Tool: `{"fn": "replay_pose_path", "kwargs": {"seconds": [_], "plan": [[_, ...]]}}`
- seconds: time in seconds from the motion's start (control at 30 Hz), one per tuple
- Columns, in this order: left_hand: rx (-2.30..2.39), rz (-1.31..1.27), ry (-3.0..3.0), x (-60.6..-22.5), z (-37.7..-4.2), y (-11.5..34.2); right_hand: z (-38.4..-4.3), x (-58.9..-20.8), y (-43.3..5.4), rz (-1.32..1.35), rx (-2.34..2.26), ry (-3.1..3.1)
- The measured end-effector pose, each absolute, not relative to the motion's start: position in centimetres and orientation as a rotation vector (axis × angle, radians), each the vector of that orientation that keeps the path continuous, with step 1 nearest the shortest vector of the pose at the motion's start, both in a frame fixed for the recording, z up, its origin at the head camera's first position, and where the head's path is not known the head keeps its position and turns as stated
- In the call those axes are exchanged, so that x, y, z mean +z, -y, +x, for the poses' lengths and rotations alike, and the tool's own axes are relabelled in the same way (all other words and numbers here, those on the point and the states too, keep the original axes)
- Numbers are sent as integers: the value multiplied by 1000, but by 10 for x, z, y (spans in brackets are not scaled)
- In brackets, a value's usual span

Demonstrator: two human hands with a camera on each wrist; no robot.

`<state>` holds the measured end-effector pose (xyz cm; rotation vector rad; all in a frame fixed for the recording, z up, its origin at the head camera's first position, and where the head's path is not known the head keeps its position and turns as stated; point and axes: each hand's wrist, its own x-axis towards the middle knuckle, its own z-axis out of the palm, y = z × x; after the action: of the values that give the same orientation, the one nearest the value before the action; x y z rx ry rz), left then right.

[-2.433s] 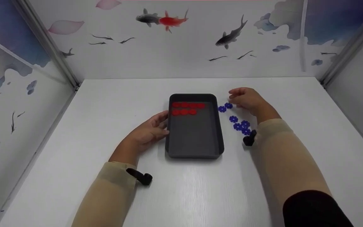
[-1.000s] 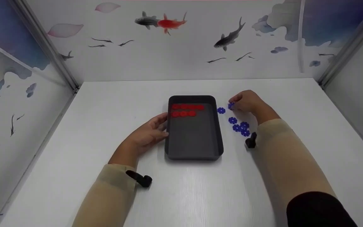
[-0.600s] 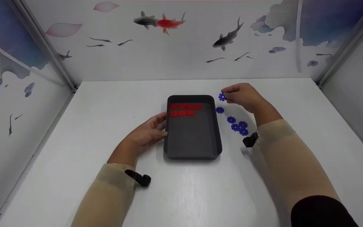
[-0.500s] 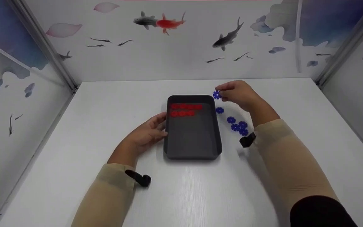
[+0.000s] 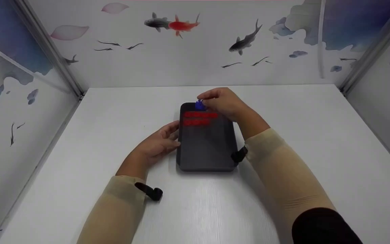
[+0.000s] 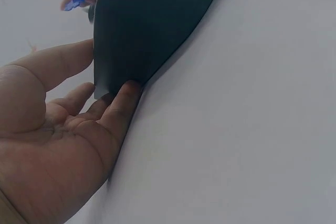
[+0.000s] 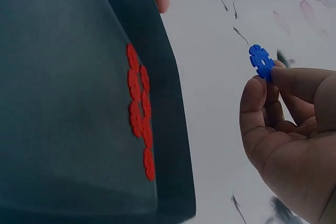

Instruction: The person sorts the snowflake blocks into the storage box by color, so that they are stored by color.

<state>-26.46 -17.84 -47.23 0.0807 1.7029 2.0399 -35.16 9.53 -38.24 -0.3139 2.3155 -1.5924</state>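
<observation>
My right hand (image 5: 224, 103) pinches a blue flower-shaped plastic disc (image 5: 199, 104) between thumb and fingers over the far edge of the dark grey tray (image 5: 208, 149). In the right wrist view the blue disc (image 7: 261, 62) stands tilted at the fingertips of the right hand (image 7: 294, 114). Against the tray's left wall, my left hand (image 5: 156, 145) rests with loosely extended fingers. The left wrist view shows the left hand (image 6: 68, 124) touching the outside of the tray (image 6: 152, 19). Inside the tray, several red flower discs (image 7: 135, 85) lie in two rows by the far wall.
The tray stands on a white table (image 5: 195, 203). White panels printed with fish (image 5: 185, 25) enclose the back and sides. The right forearm (image 5: 283, 169) covers the spot where loose blue discs lay on the table. A black wrist mount (image 5: 239, 155) hangs over the tray's right edge.
My right hand has picked up a blue disc right of the tray and carried it left, over the tray's far edge. The left hand and the red discs have stayed put.
</observation>
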Motion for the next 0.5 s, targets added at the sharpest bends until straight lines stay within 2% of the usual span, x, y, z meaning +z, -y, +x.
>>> {"fn": "replay_pose_path", "kwargs": {"seconds": [0.2,0.5], "plan": [[2052,82,-1684,-474,-265,179,-355,-396,-69,-381,-1644,-2278],[2031,108,-1702,-472,-265,179,-366,-425,-54,-332,-1695,-2179]]}}
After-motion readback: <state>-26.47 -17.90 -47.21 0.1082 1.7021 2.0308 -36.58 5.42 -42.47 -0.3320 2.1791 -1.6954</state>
